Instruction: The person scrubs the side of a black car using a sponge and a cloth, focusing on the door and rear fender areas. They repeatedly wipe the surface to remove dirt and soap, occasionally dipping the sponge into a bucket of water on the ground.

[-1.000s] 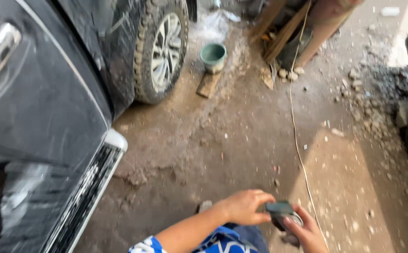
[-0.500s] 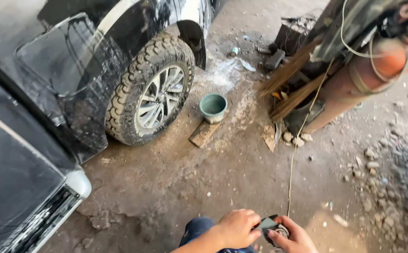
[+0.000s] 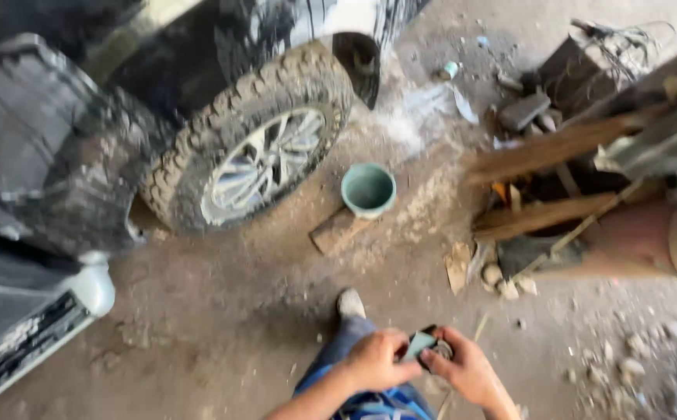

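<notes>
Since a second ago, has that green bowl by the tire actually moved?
No. The green bowl sits at the end of the same wooden block beside the tire; only the camera view shifted.

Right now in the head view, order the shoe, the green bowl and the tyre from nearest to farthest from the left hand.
Measured from the left hand:
1. Shoe, just above the hand on the dirt floor.
2. Green bowl, farther up, beside a wooden block.
3. Tyre, upper left, under the dark vehicle.

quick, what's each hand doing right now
Left hand: closed, fingers pinching the small teal-grey flat piece.
Right hand: closed around a small dark round tool; blurred, so its kind cannot be told.
</notes>
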